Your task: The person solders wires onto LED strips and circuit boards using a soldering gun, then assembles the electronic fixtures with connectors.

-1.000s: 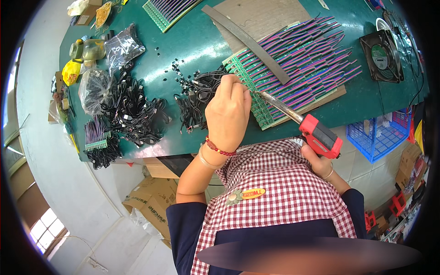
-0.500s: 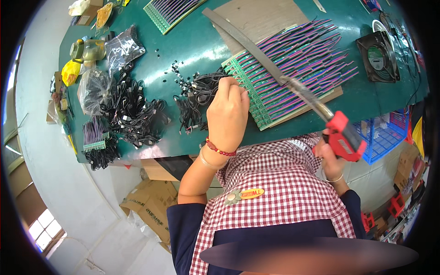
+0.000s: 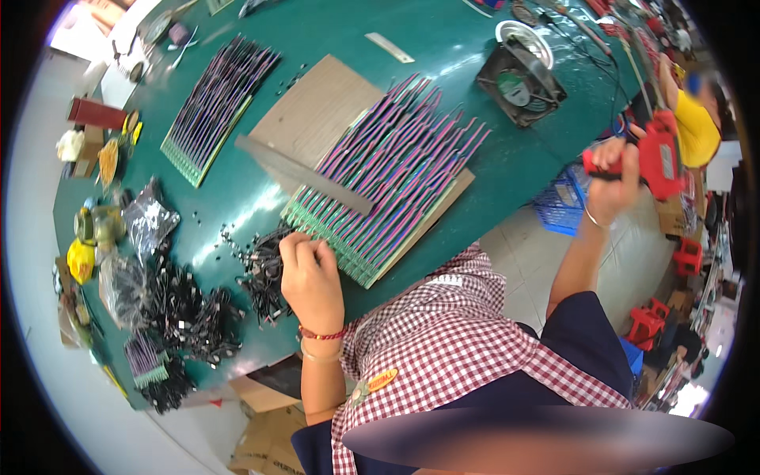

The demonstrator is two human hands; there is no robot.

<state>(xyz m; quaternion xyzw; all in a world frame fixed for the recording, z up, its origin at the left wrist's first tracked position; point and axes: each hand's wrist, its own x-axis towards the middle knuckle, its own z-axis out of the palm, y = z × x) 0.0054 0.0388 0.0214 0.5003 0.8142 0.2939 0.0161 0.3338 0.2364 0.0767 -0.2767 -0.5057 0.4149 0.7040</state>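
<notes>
My left hand [image 3: 313,273] has its fingers curled and closed at the near-left edge of a panel of green circuit boards [image 3: 332,245]; what they pinch, if anything, is hidden. Rows of pink, blue and black wires [image 3: 404,174] run from the boards across a cardboard sheet. Across the panel slants a long grey metal strip [image 3: 309,174], slightly blurred. Off to the right, beyond the table edge, my right hand [image 3: 613,178] grips a red handheld tool with black parts [image 3: 663,154]. Coiled black cables [image 3: 265,273] sit beside my left hand.
Another wired board panel [image 3: 218,111] lies farther left, with a cable pile [image 3: 190,313] and plastic bags [image 3: 150,218] nearer. A black fan [image 3: 518,79] stands at the back right. Below the table edge is a blue crate [image 3: 558,204]. A person in yellow [image 3: 697,131] is at the far right.
The view has turned. My right hand has swung the red tool away to the right, apart from the metal strip it reached toward before. My left hand stays at the boards' edge.
</notes>
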